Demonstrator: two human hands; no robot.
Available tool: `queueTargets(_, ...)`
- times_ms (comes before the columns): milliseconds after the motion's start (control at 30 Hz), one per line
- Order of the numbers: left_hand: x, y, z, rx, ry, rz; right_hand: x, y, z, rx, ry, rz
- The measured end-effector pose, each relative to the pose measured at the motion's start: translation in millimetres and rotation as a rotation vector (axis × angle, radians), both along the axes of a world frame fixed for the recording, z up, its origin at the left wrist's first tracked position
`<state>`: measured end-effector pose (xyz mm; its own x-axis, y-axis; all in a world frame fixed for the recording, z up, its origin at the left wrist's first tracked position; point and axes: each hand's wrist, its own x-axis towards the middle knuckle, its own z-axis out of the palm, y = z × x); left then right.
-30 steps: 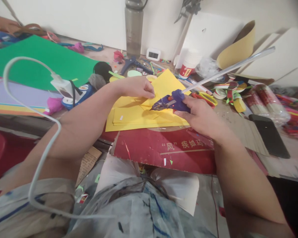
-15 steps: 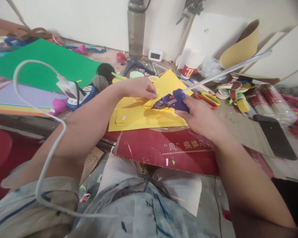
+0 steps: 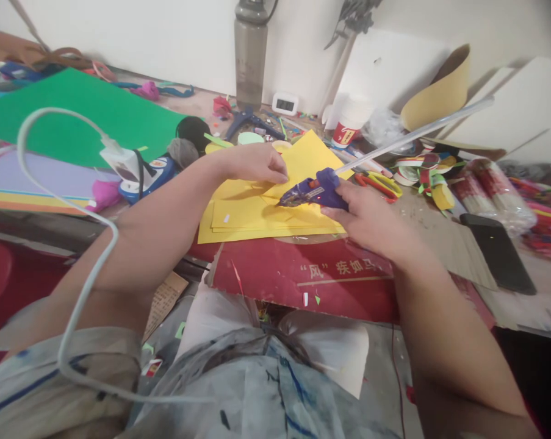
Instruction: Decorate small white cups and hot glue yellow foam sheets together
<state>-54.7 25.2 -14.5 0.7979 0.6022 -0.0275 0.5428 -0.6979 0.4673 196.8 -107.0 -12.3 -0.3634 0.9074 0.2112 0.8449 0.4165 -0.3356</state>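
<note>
**Glue gun meets yellow paper**

The right hand [image 3: 371,219] has its grip clenched around a blue glue gun [image 3: 314,190], nozzle down on the yellow paper [image 3: 257,213] lying on a red box [image 3: 302,274] at the counter's edge. The left hand [image 3: 254,163] pinches a fold of that paper just beside the nozzle. Red-and-yellow scissors [image 3: 380,183] lie near.

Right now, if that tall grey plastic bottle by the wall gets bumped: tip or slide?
The tall grey plastic bottle is likelier to tip: it looks narrow and tall, standing upright. It seems rigid, not floppy. How full it is cannot be told, so its weight is uncertain.
</note>
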Motion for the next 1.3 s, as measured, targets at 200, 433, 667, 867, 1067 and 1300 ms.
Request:
queueTargets(200, -0.5, 0.1, -1.1, -0.006, -0.048, -0.005, 5.8, -2.5, 9.8, 0.008, -0.054, -0.063)
queueTargets(433, -1.7, 0.3, -1.9, 0.019, -0.064, -0.020, 8.5, -3.8, 13.6, 0.005, -0.066, -0.032)
queueTargets(667, -1.6, 0.5, -1.5, -0.016, -0.026, 0.023, 15.4, -4.1, 17.3, -0.023, -0.088, -0.035)
queueTargets(867, -2.8, 1.8, -2.5, 0.002, -0.050, 0.018, 25.6, -5.1, 20.2, -0.014, -0.100, 0.007)
queueTargets(1067, -2.0, -1.2, -0.5, -0.027, -0.043, 0.047, 25.5, -6.3, 20.9, -0.013, -0.094, 0.007)
queueTargets(1300, -1.7, -0.8, -1.4, -0.013, -0.047, 0.048, 17.4, -9.9, 22.7, -0.055, -0.097, 0.025)
